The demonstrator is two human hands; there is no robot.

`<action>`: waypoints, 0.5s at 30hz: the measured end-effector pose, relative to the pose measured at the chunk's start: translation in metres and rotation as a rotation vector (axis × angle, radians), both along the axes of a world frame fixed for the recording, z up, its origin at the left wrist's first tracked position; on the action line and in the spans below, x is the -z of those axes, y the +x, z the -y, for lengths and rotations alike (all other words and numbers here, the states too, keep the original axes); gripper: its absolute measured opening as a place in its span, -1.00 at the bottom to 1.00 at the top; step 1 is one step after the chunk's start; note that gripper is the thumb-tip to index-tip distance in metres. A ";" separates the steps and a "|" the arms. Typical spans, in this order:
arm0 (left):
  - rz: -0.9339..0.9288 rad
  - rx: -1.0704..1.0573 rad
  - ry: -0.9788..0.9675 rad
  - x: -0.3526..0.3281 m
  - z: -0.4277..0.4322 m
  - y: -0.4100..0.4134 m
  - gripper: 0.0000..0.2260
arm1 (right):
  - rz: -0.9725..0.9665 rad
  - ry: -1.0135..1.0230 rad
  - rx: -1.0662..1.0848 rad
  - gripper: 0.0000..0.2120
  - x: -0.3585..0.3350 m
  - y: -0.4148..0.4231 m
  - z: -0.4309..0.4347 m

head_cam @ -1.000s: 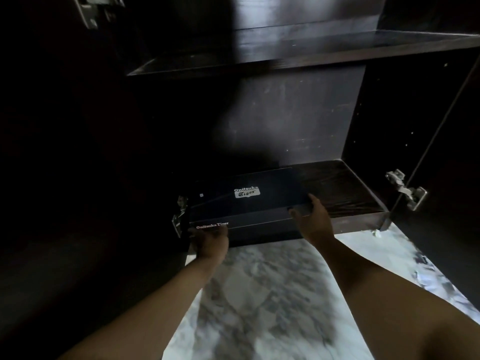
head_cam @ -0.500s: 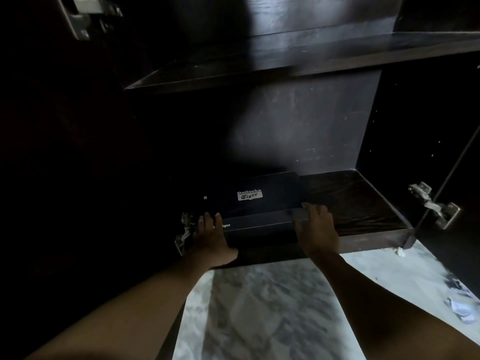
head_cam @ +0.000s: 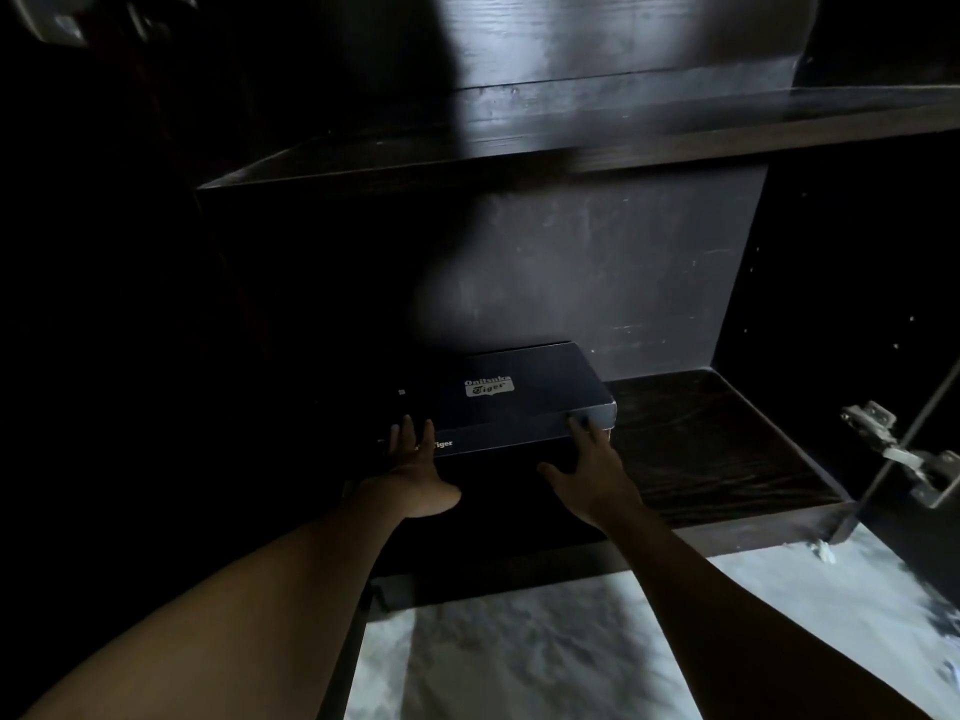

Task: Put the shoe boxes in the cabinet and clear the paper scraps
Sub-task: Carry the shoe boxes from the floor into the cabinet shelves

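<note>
A dark navy shoe box (head_cam: 524, 402) with a white logo on its lid lies on the bottom shelf (head_cam: 717, 444) of a dark wooden cabinet, well inside and toward the left. My left hand (head_cam: 415, 470) presses flat against the box's front face near its left end, fingers spread. My right hand (head_cam: 592, 470) rests with spread fingers on the front right corner of the box. Neither hand wraps around it. A small white paper scrap (head_cam: 823, 550) lies on the floor by the cabinet's right front corner.
An upper shelf (head_cam: 571, 148) spans the cabinet above the box. The right door stands open, its metal hinge (head_cam: 893, 449) jutting out. The marble-patterned floor (head_cam: 545, 657) lies below, with more paper scraps (head_cam: 945, 626) at the right edge.
The box has slid deeper into the cabinet, off the shelf's front edge. Both hands went from gripping its front to pressing flat against it, and my view moved closer.
</note>
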State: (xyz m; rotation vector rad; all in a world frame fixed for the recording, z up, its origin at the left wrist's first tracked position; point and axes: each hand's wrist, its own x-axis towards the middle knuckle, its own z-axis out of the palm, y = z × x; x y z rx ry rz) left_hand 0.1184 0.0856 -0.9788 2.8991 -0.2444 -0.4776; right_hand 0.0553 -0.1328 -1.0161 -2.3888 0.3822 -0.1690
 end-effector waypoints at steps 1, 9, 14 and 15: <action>0.001 0.002 -0.005 0.002 -0.001 0.005 -0.03 | -0.012 0.010 -0.004 -0.17 0.000 0.004 0.001; -0.005 0.002 0.007 0.002 -0.006 0.025 -0.02 | -0.105 0.202 -0.062 -0.24 -0.011 0.021 0.011; 0.013 -0.007 0.031 -0.010 0.001 0.019 -0.10 | -0.058 0.167 0.008 -0.59 -0.027 0.007 0.014; 0.020 -0.007 0.028 -0.016 0.003 0.016 -0.14 | -0.051 0.122 0.018 -0.63 -0.032 0.002 0.014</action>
